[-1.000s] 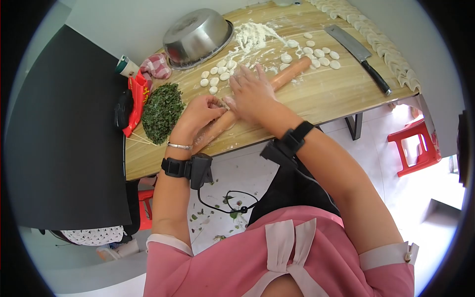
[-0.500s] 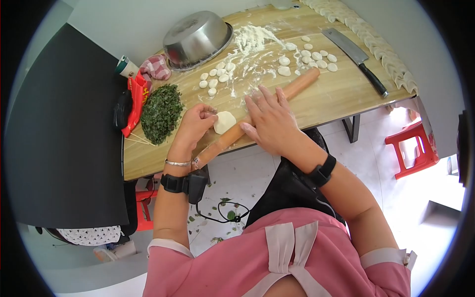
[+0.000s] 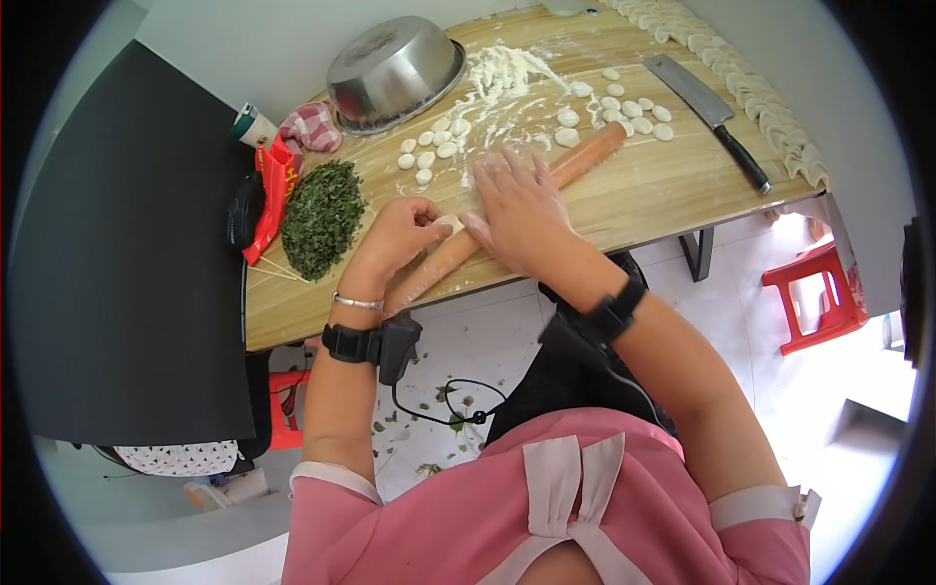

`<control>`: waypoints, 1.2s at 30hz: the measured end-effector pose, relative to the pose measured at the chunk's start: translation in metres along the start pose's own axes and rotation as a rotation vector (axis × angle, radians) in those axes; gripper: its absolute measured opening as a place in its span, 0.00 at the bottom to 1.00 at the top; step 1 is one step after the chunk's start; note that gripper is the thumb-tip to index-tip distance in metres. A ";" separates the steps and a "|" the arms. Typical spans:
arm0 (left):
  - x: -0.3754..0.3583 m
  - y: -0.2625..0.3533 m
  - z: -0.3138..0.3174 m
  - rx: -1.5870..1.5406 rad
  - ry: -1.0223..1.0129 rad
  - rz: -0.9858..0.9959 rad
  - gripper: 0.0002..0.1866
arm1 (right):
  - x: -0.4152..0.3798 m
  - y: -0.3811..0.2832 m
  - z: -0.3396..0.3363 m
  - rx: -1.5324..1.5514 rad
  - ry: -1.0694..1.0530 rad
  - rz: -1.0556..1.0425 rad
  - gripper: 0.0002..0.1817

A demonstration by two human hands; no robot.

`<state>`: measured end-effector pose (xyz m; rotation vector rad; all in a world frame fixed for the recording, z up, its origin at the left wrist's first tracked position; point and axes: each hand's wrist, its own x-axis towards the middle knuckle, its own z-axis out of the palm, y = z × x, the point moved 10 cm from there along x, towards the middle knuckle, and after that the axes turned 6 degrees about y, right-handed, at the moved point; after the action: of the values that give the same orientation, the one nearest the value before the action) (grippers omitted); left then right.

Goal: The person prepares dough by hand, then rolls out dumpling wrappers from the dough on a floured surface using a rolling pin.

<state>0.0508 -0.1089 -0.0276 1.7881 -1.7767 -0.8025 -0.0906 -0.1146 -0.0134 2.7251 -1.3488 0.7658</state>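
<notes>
"Head view: where is the dough lying?"

"One pale, round, flattened dough wrapper is lying near the centre of the frame, partly hidden by fingers, seemingly touching a long, orange-tan wooden rolling pin."

"And the hands?"

"The left hand is bringing thumb and forefinger together at the wrapper's left edge, apparently pinching it. The right hand is lying palm down across the pin's middle, fingers spreading toward the top of the frame rather than wrapping round it."

"So which step is this?"

"Rolling the wrapper thin, I'm judging."

"What is the next move calling for?"

"Even palm pressure, I'm thinking, with the left fingertips turning the wrapper between passes and staying clear of the pin."

"What is surrounding them?"

"Small, round, white dough discs are lying above the left hand, with more round, white dough pieces at upper right and loose, white flour at top centre. Chopped, dark-green leaves are heaping up at left, a black-handled steel cleaver is lying at upper right, and a pale, wood-grained table is bearing everything."
</notes>
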 end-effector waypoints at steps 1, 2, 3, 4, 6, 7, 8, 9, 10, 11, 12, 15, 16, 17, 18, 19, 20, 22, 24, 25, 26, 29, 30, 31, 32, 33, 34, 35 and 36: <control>-0.004 0.005 0.001 -0.002 0.001 0.002 0.10 | -0.013 0.002 -0.005 -0.003 0.000 -0.001 0.37; -0.012 0.001 -0.005 -0.242 0.095 -0.105 0.10 | -0.027 0.001 -0.014 -0.001 0.042 -0.026 0.37; -0.021 -0.006 -0.008 -0.481 0.188 -0.213 0.10 | -0.037 0.000 -0.022 0.001 0.083 -0.050 0.37; -0.025 -0.013 -0.007 -0.483 0.186 -0.213 0.10 | -0.044 0.001 -0.024 -0.001 0.082 -0.049 0.37; -0.033 -0.028 -0.006 -0.123 0.110 -0.209 0.10 | -0.051 0.001 -0.030 0.019 0.112 -0.064 0.37; -0.034 -0.030 -0.006 -0.124 0.114 -0.212 0.10 | -0.050 0.000 -0.029 0.021 0.111 -0.069 0.37; -0.036 -0.028 -0.008 -0.121 0.125 -0.187 0.10 | -0.047 0.000 -0.028 0.017 0.107 -0.072 0.37; -0.037 -0.021 -0.011 -0.118 0.136 -0.160 0.10 | -0.043 -0.001 -0.027 0.011 0.104 -0.075 0.37; -0.036 -0.016 -0.012 -0.119 0.139 -0.162 0.10 | -0.037 -0.002 -0.024 0.012 0.104 -0.078 0.37; -0.034 -0.008 -0.013 -0.090 0.131 -0.153 0.10 | -0.030 -0.001 -0.018 0.012 0.090 -0.060 0.37; -0.031 -0.004 -0.014 -0.062 0.123 -0.144 0.09 | -0.021 -0.001 -0.013 0.011 0.075 -0.041 0.36; -0.018 0.000 -0.013 -0.014 0.106 -0.058 0.10 | 0.006 -0.004 0.001 -0.044 -0.158 0.017 0.36; -0.013 -0.003 -0.014 -0.014 0.103 -0.059 0.10 | 0.014 -0.004 0.005 -0.043 -0.159 0.019 0.36; -0.008 -0.006 -0.011 0.002 0.058 -0.044 0.10 | 0.021 -0.004 0.010 -0.063 -0.157 0.028 0.36; -0.003 -0.009 -0.009 0.019 0.015 -0.031 0.09 | 0.027 -0.003 0.014 -0.081 -0.155 0.035 0.35; 0.002 -0.015 -0.011 0.020 0.014 -0.035 0.09 | 0.030 -0.003 0.018 -0.078 -0.158 0.035 0.35; 0.006 -0.017 -0.008 -0.023 -0.028 -0.023 0.09 | 0.034 -0.003 0.020 -0.066 -0.149 0.034 0.35; 0.007 -0.013 -0.006 -0.065 -0.069 -0.011 0.09 | 0.031 -0.003 0.023 -0.054 -0.139 0.034 0.34; 0.005 -0.012 0.000 0.066 -0.175 -0.038 0.08 | 0.019 -0.005 0.005 0.010 0.032 -0.019 0.32; 0.003 -0.008 0.000 0.065 -0.175 -0.036 0.08 | 0.009 -0.002 0.001 0.008 0.033 -0.019 0.32; -0.002 -0.003 0.002 0.108 -0.194 -0.020 0.08 | -0.003 -0.002 -0.004 0.022 0.038 -0.046 0.32; -0.013 -0.009 -0.002 -0.094 -0.041 -0.106 0.09 | -0.041 0.002 -0.023 0.036 0.086 -0.096 0.33; -0.019 -0.021 -0.012 -0.338 0.131 -0.210 0.09 | -0.049 0.000 -0.031 0.038 0.129 -0.119 0.33; -0.022 -0.022 -0.009 -0.336 0.128 -0.205 0.09 | -0.053 -0.001 -0.034 0.036 0.133 -0.115 0.33; -0.027 -0.025 -0.005 -0.351 0.122 -0.210 0.08 | -0.056 -0.001 -0.037 0.016 0.130 -0.098 0.33; -0.030 -0.028 -0.002 -0.366 0.117 -0.215 0.07 | -0.058 -0.001 -0.038 -0.002 0.128 -0.082 0.34; -0.030 -0.033 -0.002 -0.364 0.115 -0.214 0.07 | -0.055 -0.003 -0.038 -0.002 0.129 -0.080 0.34; -0.029 -0.036 -0.001 -0.376 0.102 -0.182 0.07 | -0.048 -0.005 -0.033 0.010 0.088 -0.059 0.34; -0.027 -0.035 -0.001 -0.388 0.090 -0.149 0.07 | -0.039 -0.007 -0.028 0.022 0.048 -0.039 0.34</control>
<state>0.0770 -0.0805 -0.0494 1.6768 -1.3331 -1.0288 -0.1173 -0.0750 -0.0046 2.7224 -1.2815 0.8421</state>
